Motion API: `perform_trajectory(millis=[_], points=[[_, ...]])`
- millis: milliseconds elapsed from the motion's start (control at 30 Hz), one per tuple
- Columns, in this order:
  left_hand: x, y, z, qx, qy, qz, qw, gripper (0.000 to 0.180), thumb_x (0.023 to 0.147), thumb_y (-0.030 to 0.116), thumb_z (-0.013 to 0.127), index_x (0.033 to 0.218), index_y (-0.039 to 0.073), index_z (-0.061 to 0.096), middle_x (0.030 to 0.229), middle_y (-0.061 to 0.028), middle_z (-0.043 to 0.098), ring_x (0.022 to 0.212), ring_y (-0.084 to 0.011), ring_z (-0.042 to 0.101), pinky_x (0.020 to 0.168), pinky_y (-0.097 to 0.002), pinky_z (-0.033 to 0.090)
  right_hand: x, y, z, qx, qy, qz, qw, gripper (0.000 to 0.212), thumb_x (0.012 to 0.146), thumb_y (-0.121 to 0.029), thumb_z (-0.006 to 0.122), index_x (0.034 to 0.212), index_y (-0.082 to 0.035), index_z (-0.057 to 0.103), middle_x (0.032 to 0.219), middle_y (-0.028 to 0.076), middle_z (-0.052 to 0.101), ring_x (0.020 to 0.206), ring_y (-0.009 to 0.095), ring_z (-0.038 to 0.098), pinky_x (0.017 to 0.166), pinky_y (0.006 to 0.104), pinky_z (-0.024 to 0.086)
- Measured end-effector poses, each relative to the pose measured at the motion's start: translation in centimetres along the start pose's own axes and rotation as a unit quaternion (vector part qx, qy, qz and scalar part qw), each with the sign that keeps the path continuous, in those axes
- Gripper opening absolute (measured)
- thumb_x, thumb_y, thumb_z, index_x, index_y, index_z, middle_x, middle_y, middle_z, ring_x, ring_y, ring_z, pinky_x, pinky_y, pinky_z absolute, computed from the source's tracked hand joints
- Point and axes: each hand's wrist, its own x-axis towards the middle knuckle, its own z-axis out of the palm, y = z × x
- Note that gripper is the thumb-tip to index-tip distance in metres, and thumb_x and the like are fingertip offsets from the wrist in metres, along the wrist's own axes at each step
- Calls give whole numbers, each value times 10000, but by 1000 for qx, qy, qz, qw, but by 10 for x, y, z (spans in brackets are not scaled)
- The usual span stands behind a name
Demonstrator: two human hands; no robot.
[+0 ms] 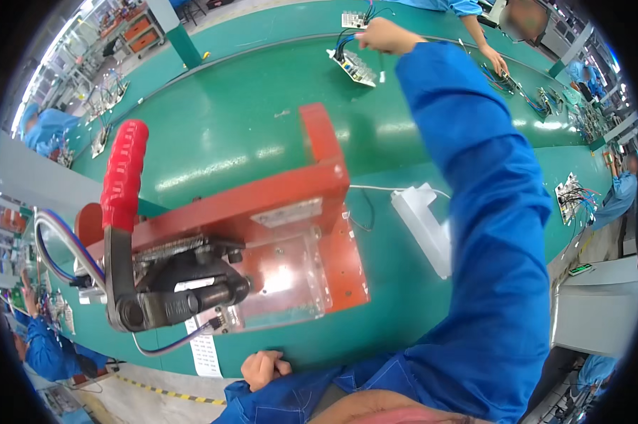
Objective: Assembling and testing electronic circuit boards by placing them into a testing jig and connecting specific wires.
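My right arm reaches to the far side of the green bench. There my right hand (389,37) is closed on the wires (343,46) of a white circuit board (355,69), which is tilted below and left of the fingers. At the near edge of the bench rests my left hand (264,369), fingers curled in, with nothing seen in it. Between the hands stands a red clamp fixture (262,208) with a red-gripped lever (124,173) upright on its left. A clear plate (283,283) sits on the fixture's base.
A white bent sheet part (425,226) lies right of the fixture, beside my sleeve. A printed paper strip (204,350) hangs near the front edge. Another wired board (354,19) lies at the far side. A co-worker's hand (495,62) is at far right among wired boards.
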Motion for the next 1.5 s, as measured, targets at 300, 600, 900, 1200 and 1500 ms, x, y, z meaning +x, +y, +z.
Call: perform_trajectory(millis=[300,600,900,1200,1500], points=[[5,4,-7,-35,-1,-19,999,185,594,-50,653,762,21,622,634,-98,577,507,-273,563,497,-375,438,-72,-39,-45,-149,-124,0,981,349,881,-372,729,1067,-77,708,858,99,656,637,212,615,564,396,478],[-4,7,-5,-28,18,-36,999,179,571,-10,658,744,24,627,637,-106,600,516,-268,589,500,-367,455,57,-60,-51,-300,180,-176,920,387,979,-416,571,1065,-80,744,1025,173,744,857,336,714,682,457,565],[-9,1,0,-21,39,-40,998,192,567,-33,664,748,17,622,624,-107,594,506,-272,592,494,-371,450,6,-71,-30,-138,51,-311,939,379,964,-258,614,1244,-4,636,1141,190,674,974,309,660,854,399,522],[5,0,1,-23,8,22,999,184,610,-50,631,772,38,635,672,-103,606,541,-286,564,518,-392,439,-352,16,4,135,1,-75,988,319,991,-234,626,1169,23,693,983,86,731,877,150,662,808,319,539],[-18,-200,24,-139,-293,-83,942,82,877,52,690,900,-18,654,798,-86,640,679,-120,576,632,-305,491,-348,114,101,315,321,-45,892,207,950,-192,679,1006,2,721,782,35,677,681,82,584,593,261,470]])
